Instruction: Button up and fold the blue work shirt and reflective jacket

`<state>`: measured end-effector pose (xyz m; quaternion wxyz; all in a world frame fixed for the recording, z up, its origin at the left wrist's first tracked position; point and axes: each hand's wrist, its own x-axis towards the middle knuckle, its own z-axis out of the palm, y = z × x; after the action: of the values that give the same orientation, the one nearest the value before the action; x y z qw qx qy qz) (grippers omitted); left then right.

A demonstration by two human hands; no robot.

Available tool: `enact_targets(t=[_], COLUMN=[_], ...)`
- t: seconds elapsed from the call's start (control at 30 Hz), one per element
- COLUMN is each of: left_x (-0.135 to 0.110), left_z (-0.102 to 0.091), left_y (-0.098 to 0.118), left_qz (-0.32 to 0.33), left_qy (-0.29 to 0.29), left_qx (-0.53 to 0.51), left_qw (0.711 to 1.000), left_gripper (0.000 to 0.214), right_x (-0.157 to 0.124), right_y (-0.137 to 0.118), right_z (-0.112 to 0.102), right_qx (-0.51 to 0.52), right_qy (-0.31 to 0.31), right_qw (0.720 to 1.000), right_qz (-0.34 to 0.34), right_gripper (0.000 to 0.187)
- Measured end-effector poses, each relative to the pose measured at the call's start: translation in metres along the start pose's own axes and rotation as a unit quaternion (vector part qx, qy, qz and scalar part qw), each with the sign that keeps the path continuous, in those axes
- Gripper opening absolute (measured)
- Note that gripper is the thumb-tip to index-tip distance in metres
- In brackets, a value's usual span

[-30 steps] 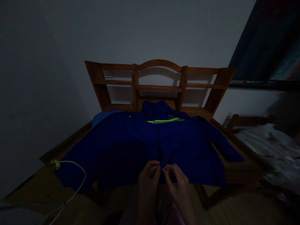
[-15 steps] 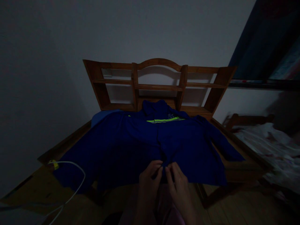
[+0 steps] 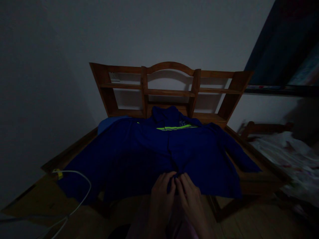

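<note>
A dark blue jacket (image 3: 147,149) with a yellow-green and grey chest stripe lies spread over a wooden desk, its collar towards the shelf and its sleeves out to both sides. My left hand (image 3: 163,189) pinches the front opening near the lower hem. Right beside it, my right hand (image 3: 188,189) grips the same spot from the other side, fingertips almost touching the left ones. The cloth bunches slightly above the fingers. Whatever small part lies between the fingertips is hidden in the dark.
A wooden shelf unit (image 3: 169,93) stands at the back of the desk (image 3: 259,182) against the wall. A white cable (image 3: 87,181) loops at the left, over the sleeve end. Light blue cloth (image 3: 109,122) shows behind the left shoulder. White crumpled plastic (image 3: 286,146) lies at the right.
My left hand has shifted slightly right and its fingers have come closer to my right hand's. The jacket's front edge stays pinched; the rest of the jacket lies as before.
</note>
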<state>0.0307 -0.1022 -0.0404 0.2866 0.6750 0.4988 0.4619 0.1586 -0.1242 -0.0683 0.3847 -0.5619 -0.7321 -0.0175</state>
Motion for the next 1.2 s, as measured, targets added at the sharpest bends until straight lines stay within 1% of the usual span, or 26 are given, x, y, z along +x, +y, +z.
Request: enact_targets(t=[0.07, 0.13, 0.2, 0.43, 0.57, 0.7, 0.87, 0.97, 1.03, 1.1, 1.2], left_x=[0.000, -0.001, -0.001, 0.000, 0.001, 0.001, 0.000, 0.001, 0.002, 0.004, 0.003], left_z=[0.001, 0.001, 0.002, 0.000, 0.000, 0.002, 0.003, 0.001, 0.001, 0.002, 0.001], left_y=[0.000, 0.000, 0.000, 0.001, -0.001, -0.006, -0.007, -0.007, -0.009, -0.010, -0.005], left_qz=[-0.023, -0.050, -0.061, -0.043, -0.030, -0.031, -0.013, 0.003, 0.011, 0.007, -0.026], left_qy=[0.004, 0.006, 0.003, -0.016, -0.015, -0.010, -0.018, -0.018, -0.031, -0.041, -0.052], left_qx=[-0.013, -0.019, -0.021, -0.061, -0.068, -0.039, -0.022, -0.021, -0.021, -0.019, -0.031], left_qw=[1.000, 0.999, 0.998, 0.997, 0.997, 0.999, 1.000, 1.000, 0.999, 0.999, 0.998], left_gripper=[0.026, 0.026, 0.025, 0.026, 0.026, 0.024, 0.025, 0.027, 0.029, 0.028, 0.025], right_x=[0.001, 0.005, 0.008, 0.009, 0.008, 0.007, 0.007, 0.007, 0.008, 0.008, 0.008], right_y=[-0.002, -0.006, -0.010, -0.012, -0.012, -0.011, -0.008, -0.008, -0.010, -0.012, -0.011], right_z=[-0.002, -0.004, -0.006, -0.007, -0.006, -0.004, -0.005, -0.008, -0.008, -0.009, -0.014], right_qx=[0.024, 0.056, 0.082, 0.114, 0.111, 0.101, 0.082, 0.087, 0.093, 0.092, 0.092], right_qy=[-0.011, -0.040, -0.058, -0.050, -0.042, -0.045, -0.032, -0.055, -0.073, -0.080, -0.060], right_qw=[1.000, 0.996, 0.993, 0.986, 0.987, 0.989, 0.993, 0.991, 0.989, 0.988, 0.986], right_qz=[0.016, 0.048, 0.069, 0.106, 0.106, 0.102, 0.077, 0.083, 0.090, 0.099, 0.125], right_gripper=[0.026, 0.023, 0.023, 0.022, 0.023, 0.024, 0.022, 0.022, 0.022, 0.023, 0.027])
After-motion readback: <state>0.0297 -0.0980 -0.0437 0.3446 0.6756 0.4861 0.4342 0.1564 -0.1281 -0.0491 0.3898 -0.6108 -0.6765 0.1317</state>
